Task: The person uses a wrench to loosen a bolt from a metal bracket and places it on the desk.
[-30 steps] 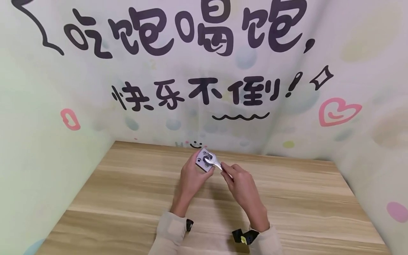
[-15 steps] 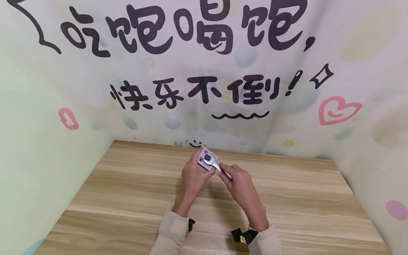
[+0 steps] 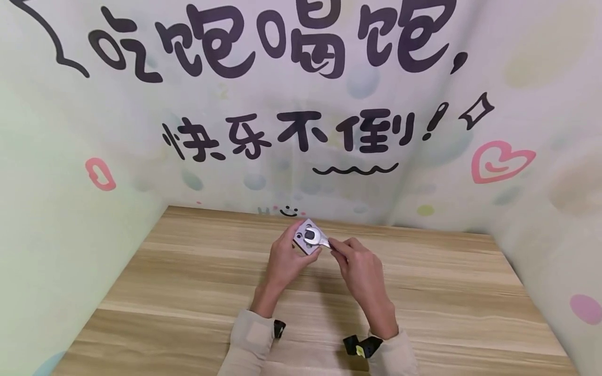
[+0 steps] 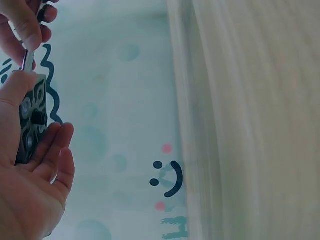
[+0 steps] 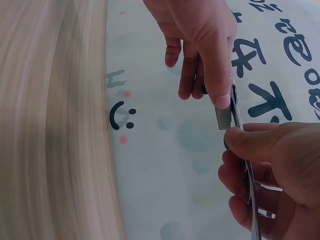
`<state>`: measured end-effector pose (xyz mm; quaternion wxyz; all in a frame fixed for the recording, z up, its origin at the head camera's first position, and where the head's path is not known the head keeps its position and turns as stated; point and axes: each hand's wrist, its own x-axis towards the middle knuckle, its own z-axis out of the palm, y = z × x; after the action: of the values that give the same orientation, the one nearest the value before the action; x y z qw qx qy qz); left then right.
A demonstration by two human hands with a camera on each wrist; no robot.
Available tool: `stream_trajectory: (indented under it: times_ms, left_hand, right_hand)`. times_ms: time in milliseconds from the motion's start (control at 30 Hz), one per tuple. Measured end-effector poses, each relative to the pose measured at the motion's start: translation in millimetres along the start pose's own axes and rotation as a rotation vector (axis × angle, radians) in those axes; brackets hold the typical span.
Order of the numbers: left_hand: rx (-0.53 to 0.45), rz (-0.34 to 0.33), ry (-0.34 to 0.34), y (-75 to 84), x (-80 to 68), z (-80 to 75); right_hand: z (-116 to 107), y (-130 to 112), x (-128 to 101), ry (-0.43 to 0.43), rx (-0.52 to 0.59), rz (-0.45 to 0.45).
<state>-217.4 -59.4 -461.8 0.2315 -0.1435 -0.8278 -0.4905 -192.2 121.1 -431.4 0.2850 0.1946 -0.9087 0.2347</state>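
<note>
Wrench (image 3: 323, 242) and metal block (image 3: 303, 244) are meeting between the two hands, held in the air above the desk (image 3: 197, 292), near its back edge. The right hand (image 3: 362, 269) is gripping the wrench by its handle; the left hand (image 3: 284, 261) is pinching the block between thumb and fingers. Across the block's upper face, the wrench's open end is lying with a dark stub (image 3: 309, 235), apparently a bolt head, showing inside its mouth. How deeply the mouth is seating cannot be told.

For good work, the right grip should be holding the wrench flat to the face, since a tilting mouth is likely risking a slip. The left grip should be resisting any turning force, pressing on the block's edges with fingertips lying clear of the wrench's sweep. Short strokes are probably suiting the small space between the hands. If the block is twisting, bracing it on the desk is offering firmer support.

Farther out, the right sleeve (image 3: 394, 355) and its black wrist mount (image 3: 362, 346) are lying well apart from the wrench; the printed sheet (image 3: 423, 188) is hanging behind the desk.
</note>
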Motion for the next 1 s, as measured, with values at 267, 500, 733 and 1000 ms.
stream_trajectory:
  times_ms: [267,500,733,1000]
  left_hand:
    - [-0.032,0.009,-0.065,0.9,0.8,-2.9]
    - [-0.050,0.022,-0.091,1.2,0.3,-2.8]
    - [0.005,-0.043,-0.029,3.7,0.4,0.8]
    - [0.141,-0.049,0.070,4.4,-1.8,8.3]
  right_hand:
    - [1.4,3.9,1.7,0.063,-0.045,-0.051]
    - [2.0,5.9,2.1,0.105,-0.043,-0.057]
    - [-5.8,2.8,1.9,0.067,0.017,-0.018]
    - [-17.3,-10.0,2.7,-0.104,0.071,0.019]
